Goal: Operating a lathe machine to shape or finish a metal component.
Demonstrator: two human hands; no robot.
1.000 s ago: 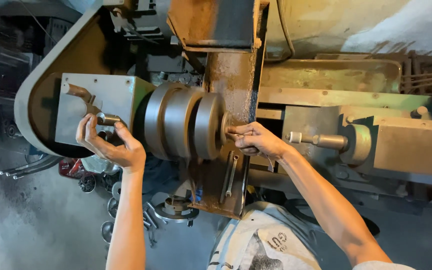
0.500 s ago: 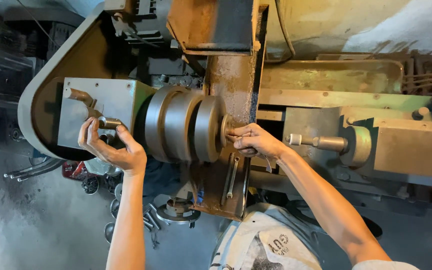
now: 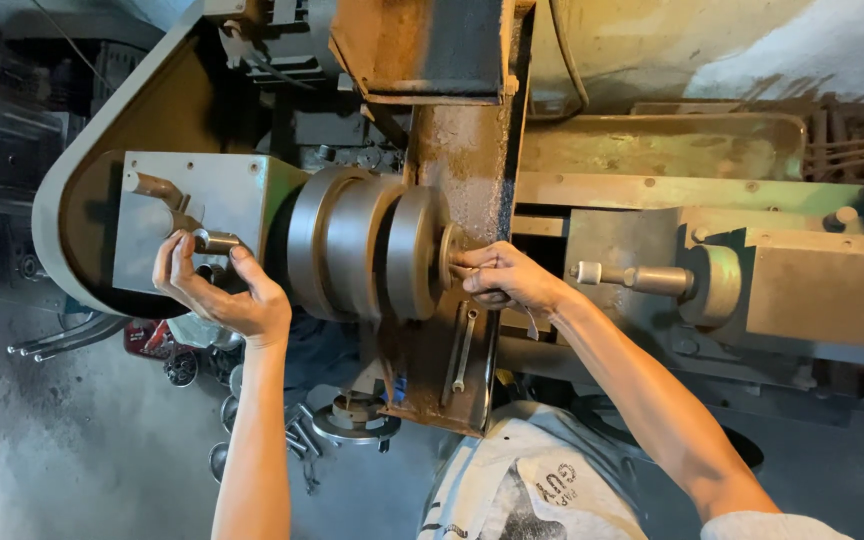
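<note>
A big old lathe (image 3: 652, 190) fills the room, green paint worn and rust on the upright plate (image 3: 467, 180). At its middle sits the stepped steel pulley (image 3: 367, 245), 3 thick discs on one shaft; it looks heavy, rigid and smooth-faced, best gripped by a rim rather than the flat sides. The right hand (image 3: 502, 280) presses at the pulley's right end, fingers (image 3: 472, 272) curled tight around a small part at the hub that I cannot make out. The left hand (image 3: 222, 285) is at the grey housing, thumb and fingers pinched around a short metal lever handle (image 3: 214, 242), just left of the pulley
</note>
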